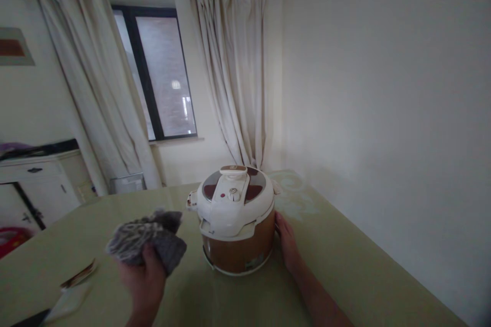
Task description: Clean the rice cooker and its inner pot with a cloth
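Observation:
A white and brown electric pressure cooker [236, 214] stands upright on the green tabletop, its lid on, with a handle and a small valve knob on top. To its left, my left hand [148, 276] is closed around a bunched grey cloth [148, 240], held apart from the cooker. My right hand [286, 237] rests against the cooker's right side. Its fingertips go behind the brown body, so only part of the fingers shows; they look stretched out along the surface.
Some flat items, one a thin brown-edged piece [79, 274], lie at the table's [184, 296] left. A bare wall [391, 112] borders the table on the right. Behind are curtains [238, 71] and a window [164, 71]. A white cabinet [42, 179] stands at the far left.

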`<action>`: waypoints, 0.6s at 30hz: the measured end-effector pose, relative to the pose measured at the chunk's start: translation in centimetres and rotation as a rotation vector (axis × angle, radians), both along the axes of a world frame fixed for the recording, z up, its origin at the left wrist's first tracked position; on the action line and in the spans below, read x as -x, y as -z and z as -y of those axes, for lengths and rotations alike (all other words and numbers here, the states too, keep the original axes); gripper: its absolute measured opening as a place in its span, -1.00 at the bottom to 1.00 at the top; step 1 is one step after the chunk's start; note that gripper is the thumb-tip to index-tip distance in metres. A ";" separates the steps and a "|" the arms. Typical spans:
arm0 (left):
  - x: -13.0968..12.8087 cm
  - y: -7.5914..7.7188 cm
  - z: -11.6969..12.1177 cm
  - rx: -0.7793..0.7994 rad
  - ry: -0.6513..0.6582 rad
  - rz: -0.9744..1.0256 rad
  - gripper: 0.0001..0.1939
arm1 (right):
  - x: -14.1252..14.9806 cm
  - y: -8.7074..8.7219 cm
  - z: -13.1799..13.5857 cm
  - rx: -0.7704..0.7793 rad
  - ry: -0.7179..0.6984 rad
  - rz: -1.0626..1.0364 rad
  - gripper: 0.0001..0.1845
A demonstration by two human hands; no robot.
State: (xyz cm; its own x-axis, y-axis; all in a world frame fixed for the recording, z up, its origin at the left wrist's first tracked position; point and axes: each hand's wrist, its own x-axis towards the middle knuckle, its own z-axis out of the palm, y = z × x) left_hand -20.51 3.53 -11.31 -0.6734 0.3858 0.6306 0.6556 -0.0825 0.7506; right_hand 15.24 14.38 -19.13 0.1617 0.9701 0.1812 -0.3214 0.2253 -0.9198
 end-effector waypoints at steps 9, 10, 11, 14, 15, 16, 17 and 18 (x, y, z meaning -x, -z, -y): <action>-5.0 -17.4 -10.1 0.498 0.869 -0.385 -0.37 | 0.1 -0.7 0.5 -0.042 0.011 0.051 -0.28; -5.2 -17.9 -11.4 0.563 0.919 -0.411 -0.34 | 0.1 -0.7 0.5 -0.046 0.009 0.061 -0.27; -5.4 -18.2 -12.3 0.589 0.941 -0.417 -0.31 | 0.1 -0.7 0.6 -0.049 0.013 0.070 -0.27; -5.4 -17.8 -12.9 0.583 0.939 -0.437 -0.25 | 0.3 -0.8 0.7 -0.048 0.048 0.099 -0.28; -5.5 -17.4 -12.3 0.567 0.927 -0.452 -0.26 | 0.3 -0.9 0.7 -0.045 0.059 0.109 -0.29; -5.6 -16.9 -11.4 0.549 0.914 -0.467 -0.26 | 0.4 -1.0 0.8 -0.044 0.063 0.117 -0.30; -5.8 -16.4 -10.3 0.528 0.891 -0.487 -0.28 | 0.5 -1.1 0.8 -0.045 0.065 0.125 -0.30; -6.2 -15.7 -8.9 0.503 0.857 -0.517 -0.30 | 0.6 -1.2 0.8 -0.046 0.066 0.132 -0.30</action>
State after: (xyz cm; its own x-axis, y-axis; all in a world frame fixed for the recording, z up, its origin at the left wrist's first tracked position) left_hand -14.34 12.41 4.44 0.2349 0.8863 0.3991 0.7707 -0.4200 0.4792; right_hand 14.68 13.57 -17.95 0.1966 0.9483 0.2491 -0.1810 0.2848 -0.9413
